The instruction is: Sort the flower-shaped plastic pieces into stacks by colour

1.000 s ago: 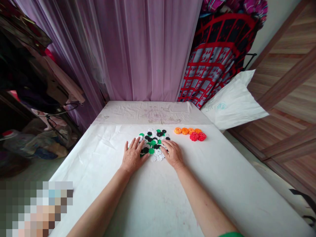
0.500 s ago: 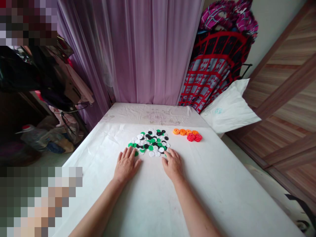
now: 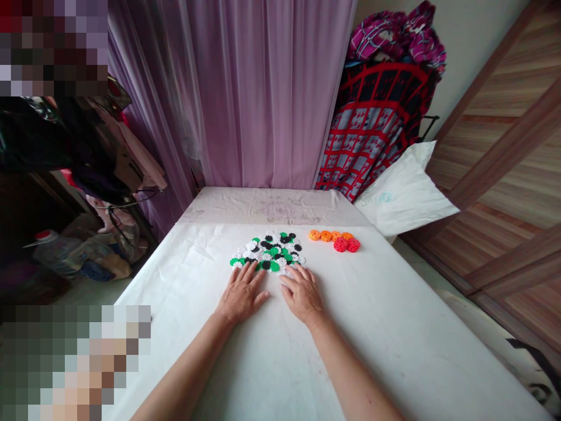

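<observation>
A loose pile of green, black and white scalloped plastic discs [image 3: 274, 250] lies mid-table. At its near left edge my left hand [image 3: 242, 294] rests palm down, fingers spread, with the fingertips touching the closest discs. My right hand [image 3: 302, 293] lies at the near right edge, fingers stretched out and slightly apart over a few white discs. Part of the pile's near edge is hidden under my fingers. Neither hand grips anything.
Right of the pile sit several orange discs [image 3: 325, 235] in a row, with two red discs [image 3: 346, 245] just in front. All are on a white-covered table [image 3: 272, 362]. A white sheet [image 3: 405, 196] sticks out past the right edge; a purple curtain [image 3: 272, 99] hangs behind.
My left hand has shifted right along the pile's near edge, and my right hand slightly left, so they are closer together. The orange and red discs stay put.
</observation>
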Motion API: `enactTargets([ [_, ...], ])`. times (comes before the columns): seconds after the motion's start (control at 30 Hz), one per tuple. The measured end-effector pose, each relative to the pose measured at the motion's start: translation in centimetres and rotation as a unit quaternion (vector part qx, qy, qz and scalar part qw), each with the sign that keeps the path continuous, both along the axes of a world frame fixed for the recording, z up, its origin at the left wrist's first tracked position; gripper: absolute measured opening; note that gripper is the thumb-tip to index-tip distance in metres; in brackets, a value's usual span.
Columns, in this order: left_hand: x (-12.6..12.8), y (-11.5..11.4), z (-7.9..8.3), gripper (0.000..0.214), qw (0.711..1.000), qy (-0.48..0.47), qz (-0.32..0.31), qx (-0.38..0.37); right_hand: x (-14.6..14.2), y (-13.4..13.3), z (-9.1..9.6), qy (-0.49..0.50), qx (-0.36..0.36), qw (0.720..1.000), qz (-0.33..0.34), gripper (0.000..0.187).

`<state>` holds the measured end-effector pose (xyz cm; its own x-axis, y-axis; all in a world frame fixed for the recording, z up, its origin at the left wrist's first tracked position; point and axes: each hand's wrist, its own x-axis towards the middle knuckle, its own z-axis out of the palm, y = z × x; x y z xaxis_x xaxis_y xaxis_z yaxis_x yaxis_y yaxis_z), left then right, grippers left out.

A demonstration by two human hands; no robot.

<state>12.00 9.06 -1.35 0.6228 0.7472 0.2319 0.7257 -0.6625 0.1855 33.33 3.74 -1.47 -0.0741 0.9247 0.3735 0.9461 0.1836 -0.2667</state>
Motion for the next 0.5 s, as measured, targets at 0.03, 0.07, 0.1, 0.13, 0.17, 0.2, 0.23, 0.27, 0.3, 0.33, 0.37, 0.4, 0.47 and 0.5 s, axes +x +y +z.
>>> enactTargets([
  [0.03, 0.0, 0.1, -0.1, 0.059, 0.999, -0.031, 0.013, 0.008, 0.3, 0.1, -0.5, 0.014, 0.034, 0.999, -0.010, 0.026],
  [0.07, -0.2, 0.2, -0.2, 0.053, 0.997, -0.067, 0.027, 0.014, 0.7, 0.3, -1.0, 0.030, 0.069, 0.997, -0.018, 0.024],
  [0.1, -0.4, 0.3, -0.4, 0.047, 0.993, -0.109, 0.043, 0.016, 1.0, 0.4, -1.4, 0.046, 0.100, 0.994, -0.027, 0.023],
  [0.13, -0.7, 0.6, -0.6, 0.043, 0.986, -0.155, 0.064, 0.012, 1.4, 0.5, -1.8, 0.060, 0.125, 0.990, -0.038, 0.023],
  [0.17, -1.1, 0.9, -0.7, 0.040, 0.975, -0.204, 0.092, 0.004, 1.7, 0.6, -2.2, 0.070, 0.142, 0.986, -0.052, 0.022],
  [0.2, -1.4, 1.4, -0.8, 0.038, 0.959, -0.256, 0.124, -0.009, 1.9, 0.8, -2.3, 0.076, 0.153, 0.983, -0.065, 0.022],
  [0.23, -1.8, 1.9, -0.9, 0.038, 0.937, -0.306, 0.166, -0.024, 2.1, 1.1, -2.4, 0.078, 0.158, 0.981, -0.076, 0.021],
  [0.27, -2.1, 2.6, -0.9, 0.038, 0.914, -0.345, 0.209, -0.041, 2.1, 1.4, -2.4, 0.078, 0.159, 0.981, -0.082, 0.021],
  [0.3, -2.4, 3.4, -0.8, 0.039, 0.893, -0.373, 0.246, -0.058, 2.1, 1.9, -2.3, 0.077, 0.158, 0.981, -0.086, 0.021],
  [0.33, -2.6, 4.2, -0.6, 0.040, 0.875, -0.391, 0.276, -0.076, 2.0, 2.5, -2.2, 0.076, 0.158, 0.981, -0.087, 0.021],
  [0.37, -2.7, 5.0, -0.4, 0.040, 0.859, -0.404, 0.302, -0.088, 1.8, 3.1, -2.0, 0.076, 0.156, 0.981, -0.087, 0.021],
  [0.4, -2.8, 5.7, -0.2, 0.041, 0.847, -0.412, 0.321, -0.098, 1.6, 3.7, -1.8, 0.076, 0.154, 0.982, -0.085, 0.021],
  [0.47, -2.9, 6.9, 0.2, 0.042, 0.833, -0.421, 0.340, -0.115, 1.1, 4.9, -1.6, 0.077, 0.140, 0.984, -0.083, 0.021],
  [0.5, -2.9, 7.3, 0.2, 0.042, 0.827, -0.427, 0.344, -0.122, 0.9, 5.4, -1.6, 0.076, 0.129, 0.985, -0.084, 0.021],
])
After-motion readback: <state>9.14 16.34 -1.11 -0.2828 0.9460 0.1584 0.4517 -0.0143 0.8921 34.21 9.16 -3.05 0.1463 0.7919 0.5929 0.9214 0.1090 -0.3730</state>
